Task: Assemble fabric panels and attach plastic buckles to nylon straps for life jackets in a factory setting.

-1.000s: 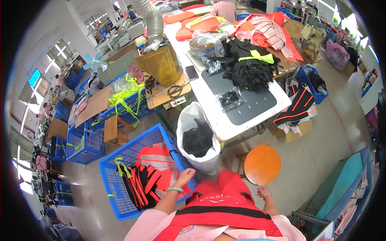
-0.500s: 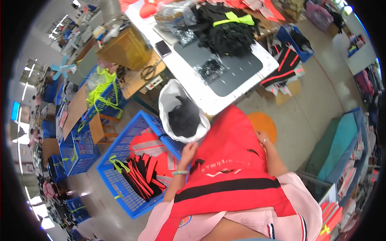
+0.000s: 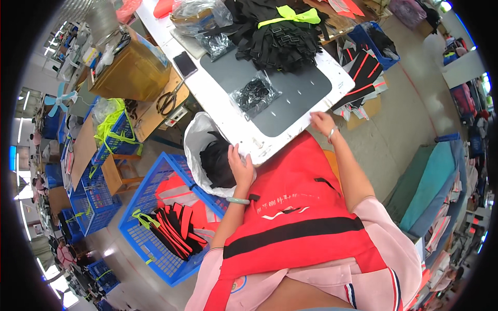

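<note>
My left hand [image 3: 240, 165] is at the near corner of the white table [image 3: 275, 146], beside a white bag [image 3: 193, 135] with black material [image 3: 215, 160] inside. Its fingers are extended and it holds nothing I can see. At the table's right edge is my right hand [image 3: 322, 123], its fingers slightly bent and apart, with nothing visible in them. A clear plastic bag of small black pieces [image 3: 255, 95] lies on the grey panel [image 3: 295, 106]. Behind it sits a bundle of black straps [image 3: 285, 44], tied with a yellow-green strip [image 3: 290, 16]. A red apron [image 3: 295, 192] covers my lap.
A blue crate [image 3: 150, 259] at lower left holds red and black cut pieces [image 3: 179, 230]. Scissors [image 3: 167, 102] lie on a wooden surface left of the table, and a phone [image 3: 185, 64] on the table's left side. Striped black pieces [image 3: 363, 72] are stacked at right.
Both hands have lifted from beside my lap up to the table's near edge, the right one moving farther forward. My view has shifted, bringing the table closer.
</note>
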A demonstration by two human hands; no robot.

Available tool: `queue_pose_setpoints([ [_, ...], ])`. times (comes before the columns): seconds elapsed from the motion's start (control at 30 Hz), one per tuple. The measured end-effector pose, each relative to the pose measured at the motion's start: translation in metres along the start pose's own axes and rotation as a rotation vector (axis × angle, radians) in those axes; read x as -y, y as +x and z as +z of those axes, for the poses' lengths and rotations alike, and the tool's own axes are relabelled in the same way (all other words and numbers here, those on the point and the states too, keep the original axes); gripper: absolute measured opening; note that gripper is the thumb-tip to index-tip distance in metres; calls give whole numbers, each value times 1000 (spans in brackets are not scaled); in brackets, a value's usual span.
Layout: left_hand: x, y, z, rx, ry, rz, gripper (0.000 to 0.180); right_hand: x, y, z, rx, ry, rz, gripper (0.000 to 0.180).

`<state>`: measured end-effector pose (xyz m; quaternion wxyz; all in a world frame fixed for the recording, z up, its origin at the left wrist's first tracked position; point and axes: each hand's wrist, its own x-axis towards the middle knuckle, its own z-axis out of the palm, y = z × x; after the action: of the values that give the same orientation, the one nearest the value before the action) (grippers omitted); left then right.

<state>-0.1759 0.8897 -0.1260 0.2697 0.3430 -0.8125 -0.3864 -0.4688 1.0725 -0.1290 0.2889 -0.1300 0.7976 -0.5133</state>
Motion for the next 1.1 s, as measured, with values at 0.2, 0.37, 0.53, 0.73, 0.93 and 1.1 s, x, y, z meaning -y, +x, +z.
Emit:
queue_pose_setpoints([
  [0.2, 16, 37, 46, -230, 51, -239, 58, 95, 140, 33, -182, 185, -218, 45],
  [0.37, 12, 36, 58, -176, 422, -329, 56, 111, 170, 51, -144, 539, -46, 49],
  [0.53, -3, 32, 62, -243, 523, -373, 53, 106, 179, 53, -123, 667, 131, 26],
  [0.73, -1, 29, 70, -338, 499, -278, 47, 86, 168, 39, -7, 563, -248, 13],
  [0.93, 6, 28, 75, -471, 597, -138, 35, 74, 126, 3, -60, 28, -627, 15],
  [1.1, -67, 26, 105, -464, -39, -37, 25, 75, 52, -28, 264, -318, -1135, 14],
])
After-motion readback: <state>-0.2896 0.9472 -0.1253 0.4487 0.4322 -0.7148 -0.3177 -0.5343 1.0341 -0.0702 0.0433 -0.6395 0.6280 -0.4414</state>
